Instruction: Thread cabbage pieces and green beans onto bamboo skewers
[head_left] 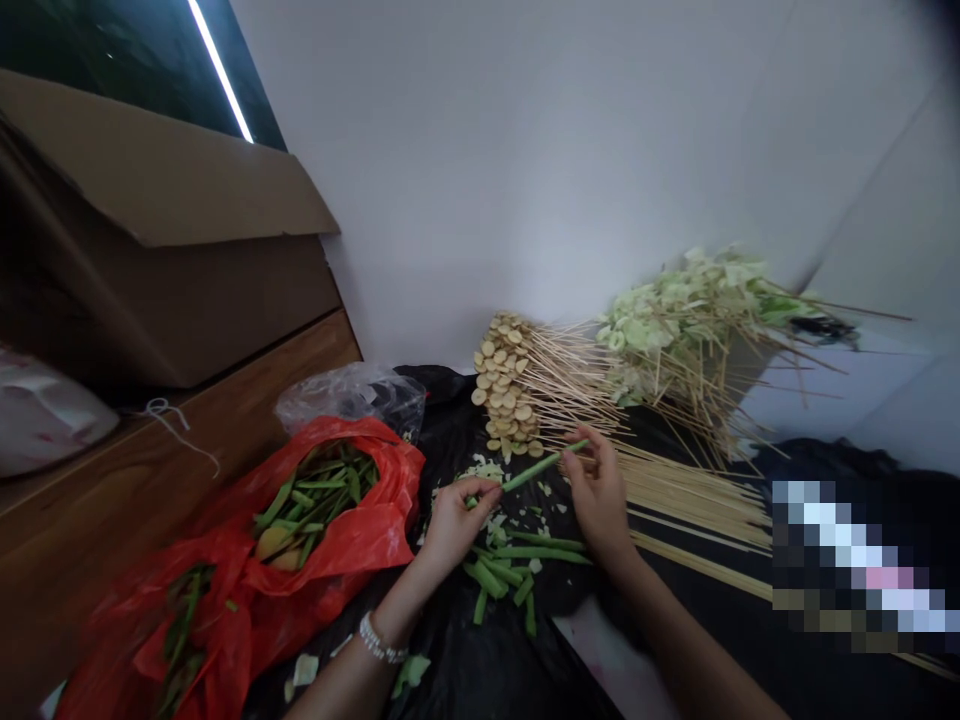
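A thin green vegetable stalk (pixel 534 471) stretches between my two hands, tilted up to the right. My left hand (pixel 453 522) pinches its lower end; a white beaded bracelet (pixel 377 640) circles that wrist. At the upper end, the fingers of my right hand (pixel 600 498) are closed on the same stalk. Below them, a loose pile of cut green stalks (pixel 499 578) lies on black plastic sheeting (pixel 480 665), with pale vegetable scraps (pixel 491 470) around it. Just beyond my hands are skewers with round pale slices (pixel 506 385) stacked at their ends.
Left stands a red plastic bag (pixel 352 565) of green trimmings, with a clear bag (pixel 352 395) behind it. Bare bamboo skewers (pixel 690 495) lie right, below skewered leafy cabbage (pixel 690 300). A cardboard box (pixel 225 300) sits on the wooden surface (pixel 292 375), beside a white wall (pixel 510 150).
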